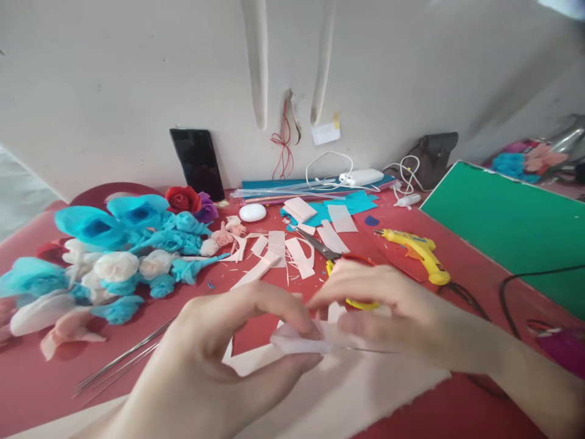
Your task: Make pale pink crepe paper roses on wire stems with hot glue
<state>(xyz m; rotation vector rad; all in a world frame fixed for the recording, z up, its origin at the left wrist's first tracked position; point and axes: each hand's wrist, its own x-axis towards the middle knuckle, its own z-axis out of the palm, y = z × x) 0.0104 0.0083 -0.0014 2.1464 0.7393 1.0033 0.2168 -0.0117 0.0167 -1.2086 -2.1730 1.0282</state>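
My left hand [237, 341] pinches a small pale, whitish paper piece [297, 342] between thumb and fingers. From its right end a thin wire [370, 350] sticks out. Close against that end is my right hand [388, 305], fingers curled together and somewhat blurred; its thumb lies by the paper and wire. Below both hands is a large cream paper sheet [402, 384]. Just beyond the right hand lie scissors [326, 250] with yellow and red handles, partly hidden by it. Cut pale paper strips [276, 247] are scattered in front.
Paper flowers [116, 266] in blue, white and pink heap at left, near loose wires [123, 360]. A phone [196, 161] leans on the wall. A yellow glue gun [418, 250] and green board [512, 225] lie right; a white case [252, 212] sits mid-table.
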